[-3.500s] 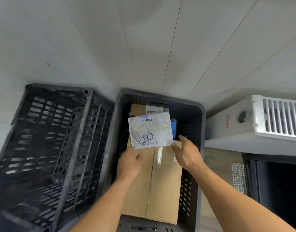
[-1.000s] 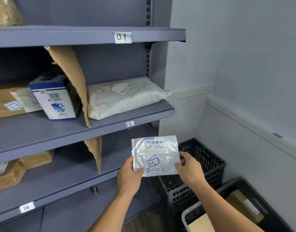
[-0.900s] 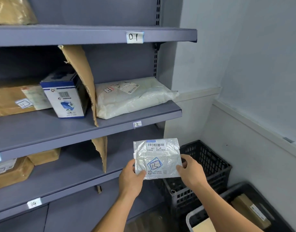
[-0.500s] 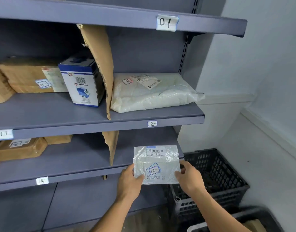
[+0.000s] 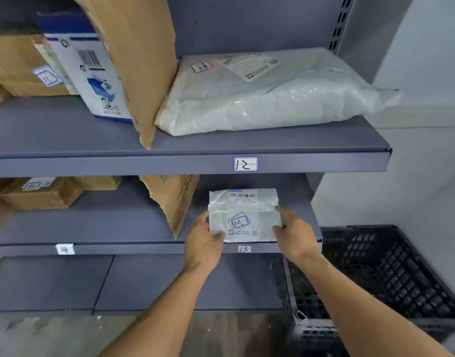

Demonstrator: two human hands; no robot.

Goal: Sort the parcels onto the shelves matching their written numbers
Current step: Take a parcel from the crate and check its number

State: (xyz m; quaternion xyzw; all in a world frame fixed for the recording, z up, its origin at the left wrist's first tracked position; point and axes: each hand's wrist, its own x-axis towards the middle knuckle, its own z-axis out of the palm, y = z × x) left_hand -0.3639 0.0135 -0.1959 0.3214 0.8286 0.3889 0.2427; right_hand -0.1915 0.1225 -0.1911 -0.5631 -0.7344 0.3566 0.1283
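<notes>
Small silver parcel (image 5: 244,215), marked 13, sits at front edge of lower shelf (image 5: 113,222), right end, just above the 13 tag (image 5: 244,249) & right of cardboard divider (image 5: 175,202). L hand (image 5: 203,238) pinches its near-left corner, thumb on top. R hand (image 5: 294,231) holds the right edge, index stretched along it. Black crate (image 5: 375,266) stands by shelf's right end.

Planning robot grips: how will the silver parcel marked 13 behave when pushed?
Probably floppy: the silver parcel looks thin and crinkled. Likely light: the left hand and right hand hold only its edges. Glossy film may slide.
</notes>
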